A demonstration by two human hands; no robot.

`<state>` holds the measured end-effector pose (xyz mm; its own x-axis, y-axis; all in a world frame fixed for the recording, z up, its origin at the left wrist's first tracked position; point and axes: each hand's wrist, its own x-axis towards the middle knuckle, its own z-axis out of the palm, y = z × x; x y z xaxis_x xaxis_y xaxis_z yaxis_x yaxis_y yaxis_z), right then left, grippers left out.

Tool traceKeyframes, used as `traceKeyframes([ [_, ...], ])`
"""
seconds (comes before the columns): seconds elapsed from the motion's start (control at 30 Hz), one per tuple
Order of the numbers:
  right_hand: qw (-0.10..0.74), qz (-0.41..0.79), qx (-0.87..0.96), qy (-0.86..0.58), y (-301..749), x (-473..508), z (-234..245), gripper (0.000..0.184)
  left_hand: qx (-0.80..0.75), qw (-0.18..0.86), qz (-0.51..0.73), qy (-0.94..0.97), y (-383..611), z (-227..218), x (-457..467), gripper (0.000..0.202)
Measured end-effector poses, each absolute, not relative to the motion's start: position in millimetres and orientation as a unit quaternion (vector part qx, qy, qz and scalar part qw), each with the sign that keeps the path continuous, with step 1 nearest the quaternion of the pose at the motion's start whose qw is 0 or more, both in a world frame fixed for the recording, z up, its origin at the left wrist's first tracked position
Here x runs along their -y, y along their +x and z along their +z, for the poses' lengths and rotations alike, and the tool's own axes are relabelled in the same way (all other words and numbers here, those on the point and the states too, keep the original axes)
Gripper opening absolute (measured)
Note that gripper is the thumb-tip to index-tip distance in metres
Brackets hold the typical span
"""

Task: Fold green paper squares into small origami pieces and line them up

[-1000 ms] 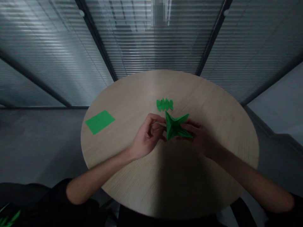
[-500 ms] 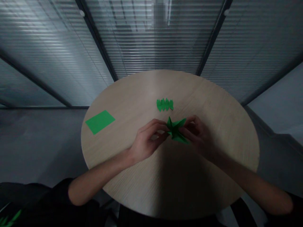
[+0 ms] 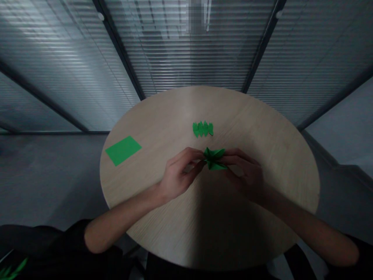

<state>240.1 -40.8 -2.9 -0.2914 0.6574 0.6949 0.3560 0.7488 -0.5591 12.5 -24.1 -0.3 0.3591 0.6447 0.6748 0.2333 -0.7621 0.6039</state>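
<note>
L hand (image 3: 180, 175) & R hand (image 3: 249, 177) both pinching folded green paper (image 3: 214, 160), prob mid-shaping rn. Next move needs even pressure imo.

L hand (image 3: 180, 175) and R hand (image 3: 247, 175) each hide pt. of a folded paper (image 3: 215, 165), R thumb's exact contact lost in shadow. Green pieces (image 3: 203, 129) beyond, too small to make out folds. Pixelated patch (image 3: 196, 16), top ctr., cut by edge; btm.-L green shape (image 3: 18, 269) cropped, ID unclear.
</note>
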Motion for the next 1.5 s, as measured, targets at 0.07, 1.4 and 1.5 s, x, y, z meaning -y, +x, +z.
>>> traceKeyframes([
  [0.07,0.5,0.125,0.795,-0.319,240,42,-3,0.022,-0.25,0.18,0.487,0.817,12,-1,25,0.017],
  [1.4,0.435,0.498,0.628,-0.411,232,39,-3,0.026,-0.312,0.617,0.374,0.618,23,3,21,0.03],
  [1.5,0.42,0.492,0.644,-0.408,232,41,-2,0.026,-0.315,0.608,0.379,0.622,25,2,22,0.03],
])
